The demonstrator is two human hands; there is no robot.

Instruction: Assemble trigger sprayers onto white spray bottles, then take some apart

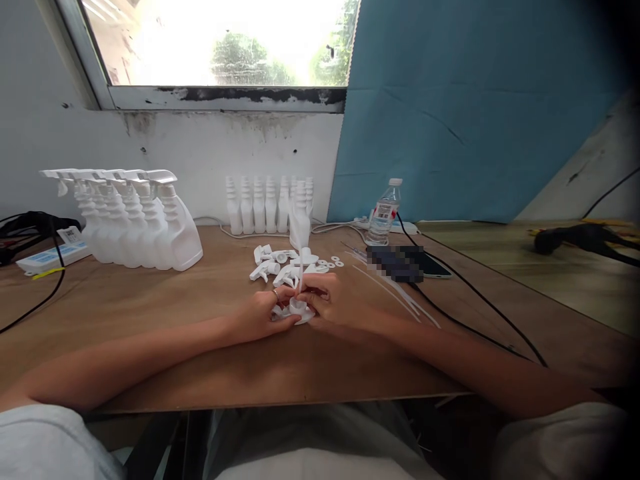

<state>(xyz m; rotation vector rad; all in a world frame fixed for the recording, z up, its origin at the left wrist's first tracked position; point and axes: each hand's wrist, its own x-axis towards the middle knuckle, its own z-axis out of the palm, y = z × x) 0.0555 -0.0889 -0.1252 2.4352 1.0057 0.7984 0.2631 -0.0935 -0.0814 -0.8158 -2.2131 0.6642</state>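
My left hand point(263, 312) and my right hand point(330, 303) meet at the middle of the wooden table point(200, 360), both with fingers closed around a white spray-trigger head point(299, 311). A thin white dip tube point(301, 270) rises from it between my fingers. Just beyond my hands lies a small pile of loose white trigger heads point(280, 263) and several small white washers point(333, 262).
A row of assembled white spray bottles point(135, 217) stands at the left. Capless white bottles point(267, 207) line the wall. A water bottle point(384, 213), a phone point(407, 262), loose dip tubes point(395, 293), black cables point(480, 300) and a power strip point(53, 255) lie around.
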